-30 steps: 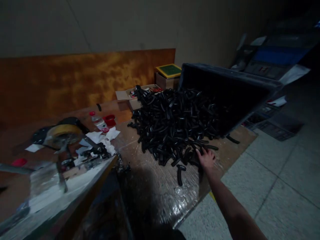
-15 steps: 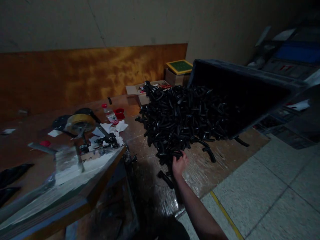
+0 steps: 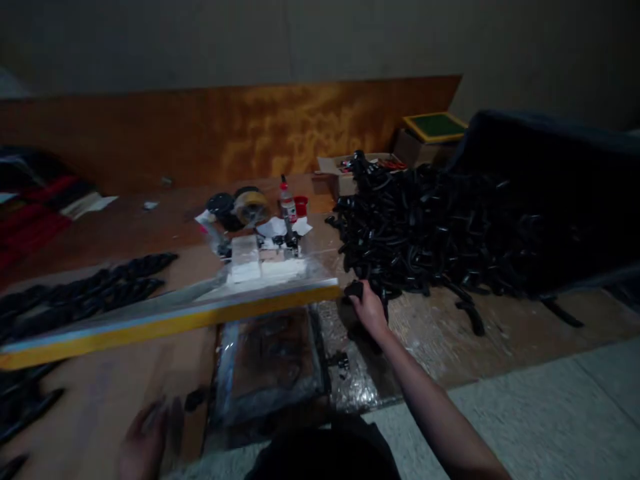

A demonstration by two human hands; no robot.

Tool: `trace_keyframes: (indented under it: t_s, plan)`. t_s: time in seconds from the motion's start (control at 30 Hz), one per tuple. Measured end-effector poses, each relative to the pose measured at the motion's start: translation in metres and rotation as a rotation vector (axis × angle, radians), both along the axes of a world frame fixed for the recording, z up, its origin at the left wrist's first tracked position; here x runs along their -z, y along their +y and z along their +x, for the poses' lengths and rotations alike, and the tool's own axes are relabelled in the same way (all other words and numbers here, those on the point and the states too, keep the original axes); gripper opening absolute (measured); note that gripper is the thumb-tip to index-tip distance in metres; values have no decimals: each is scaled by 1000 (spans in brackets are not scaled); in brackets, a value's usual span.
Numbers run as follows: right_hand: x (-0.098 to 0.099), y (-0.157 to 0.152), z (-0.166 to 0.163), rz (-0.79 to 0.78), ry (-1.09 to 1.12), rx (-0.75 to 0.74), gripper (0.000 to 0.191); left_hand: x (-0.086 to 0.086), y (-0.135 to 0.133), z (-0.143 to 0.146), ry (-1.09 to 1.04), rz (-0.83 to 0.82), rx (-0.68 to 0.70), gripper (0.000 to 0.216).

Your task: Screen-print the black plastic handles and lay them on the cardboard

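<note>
My right hand [image 3: 370, 308] is closed on a black curved part [image 3: 354, 289] at the front left of a large pile of similar parts [image 3: 410, 233]. These look like glossy black handles, tangled over one another. My left hand [image 3: 143, 440] is low at the left, over the brown board, and smeared by motion; its fingers cannot be made out well. Beside it lies a small dark piece [image 3: 195, 400]. Several more black parts [image 3: 100, 287] are laid in rows at the left.
A raised shelf with a yellow edge [image 3: 175, 324] crosses the left half. Tape rolls [image 3: 251, 205], a red-capped bottle [image 3: 287, 202] and a red cup [image 3: 301, 205] stand behind it. A big dark bin [image 3: 560, 123] lies tipped at the right. A clear-wrapped panel [image 3: 273, 360] sits in front.
The view has swung left. My right hand has moved from the pile's front edge toward the shelf, carrying a black part. My left hand has come into view.
</note>
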State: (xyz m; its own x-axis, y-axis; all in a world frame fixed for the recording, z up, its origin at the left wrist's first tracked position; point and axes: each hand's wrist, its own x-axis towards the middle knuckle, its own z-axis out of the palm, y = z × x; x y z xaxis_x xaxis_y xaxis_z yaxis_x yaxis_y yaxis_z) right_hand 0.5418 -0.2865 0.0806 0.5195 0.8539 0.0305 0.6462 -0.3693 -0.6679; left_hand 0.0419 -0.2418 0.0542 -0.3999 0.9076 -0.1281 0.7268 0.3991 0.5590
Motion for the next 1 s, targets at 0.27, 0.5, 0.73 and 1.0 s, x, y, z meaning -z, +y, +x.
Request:
trace_keyframes:
  t_s: [0.27, 0.5, 0.73, 1.0]
  plan:
    - [-3, 21, -116, 48, 94, -629, 31, 5, 5, -6, -216, -19, -70, 52]
    - [8, 35, -172, 12, -280, -785, 36, -23, 31, 30, -344, 154, 27, 45]
    - [-12, 44, -177, 53, -297, -866, 39, -107, 77, 80, -663, 473, 74, 35]
    - [4, 36, -157, 58, -158, -1005, 24, -180, 61, 128, -902, 472, 324, 51]
